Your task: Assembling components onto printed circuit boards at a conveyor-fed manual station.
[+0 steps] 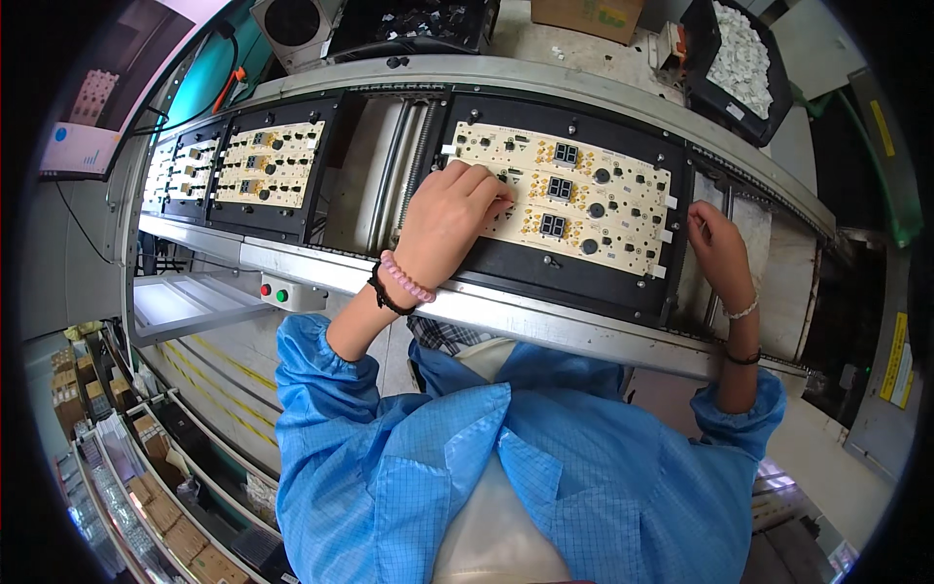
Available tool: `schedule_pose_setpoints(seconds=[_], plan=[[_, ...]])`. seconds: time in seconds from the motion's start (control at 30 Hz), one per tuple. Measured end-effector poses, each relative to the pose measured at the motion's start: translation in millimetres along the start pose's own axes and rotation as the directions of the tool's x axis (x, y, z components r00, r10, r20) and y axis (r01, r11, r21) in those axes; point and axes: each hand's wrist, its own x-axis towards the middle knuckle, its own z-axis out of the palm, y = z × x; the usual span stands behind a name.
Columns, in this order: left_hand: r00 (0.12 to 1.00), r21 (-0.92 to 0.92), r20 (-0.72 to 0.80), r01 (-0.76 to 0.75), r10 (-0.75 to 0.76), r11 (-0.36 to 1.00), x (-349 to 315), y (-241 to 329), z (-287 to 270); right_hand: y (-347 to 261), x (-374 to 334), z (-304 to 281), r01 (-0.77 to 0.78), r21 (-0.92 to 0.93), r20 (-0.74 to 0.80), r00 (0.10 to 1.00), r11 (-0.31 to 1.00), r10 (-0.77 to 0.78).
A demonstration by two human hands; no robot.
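A cream circuit board panel (632, 185) lies in a black carrier frame (525, 258) on the conveyor before me. It bears black two-digit displays, round black parts and many small components. Over the panel's left part is my left hand (448, 219), its fingers bent together in a pinch at the board's surface. Whatever the fingertips hold is hidden. My right hand (718, 253) hovers by the carrier's right edge with curled fingers. I cannot make out anything between them.
Further carriers with circuit boards (272, 165) sit to the left on the conveyor. The metal rail (545, 316) runs along my side, with a red-and-green button box (292, 294). Beyond the far rail stand a black bin of white parts (739, 63) and a cardboard box (589, 15).
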Motion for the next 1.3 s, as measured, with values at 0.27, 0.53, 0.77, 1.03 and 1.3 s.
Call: schedule_pose_setpoints(seconds=[0.27, 0.53, 0.77, 1.03, 1.3], plan=[[0.996, 0.001, 0.057, -0.071, 0.071, 0.997, -7.2, -6.7, -11.1, -4.3, 0.7, -4.4, -0.042, -0.023, 0.014, 0.999, 0.999, 0.042], [0.994, 0.159, 0.016, 0.101, -0.105, 0.982, -19.0, -37.4, -25.8, -46.3, -16.4, -16.7, 0.105, -0.21, -0.204, 0.968, 0.972, -0.148], [0.995, 0.319, 0.089, 0.019, -0.05, 0.948, -21.4, -50.0, -22.1, -65.7, -18.5, -9.6, 0.061, -0.502, 0.098, 0.995, 0.863, -0.014], [0.983, 0.339, 0.174, -0.009, -0.053, 0.941, -14.1, -35.8, -23.7, -74.9, -15.8, 6.1, 0.074, -0.717, 0.032, 0.997, 0.693, -0.073], [0.955, 0.36, 0.264, 0.029, -0.132, 0.932, -45.2, -17.0, -35.6, -73.4, -38.3, -14.5, 0.199, -0.445, 0.15, 0.978, 0.873, -0.146]])
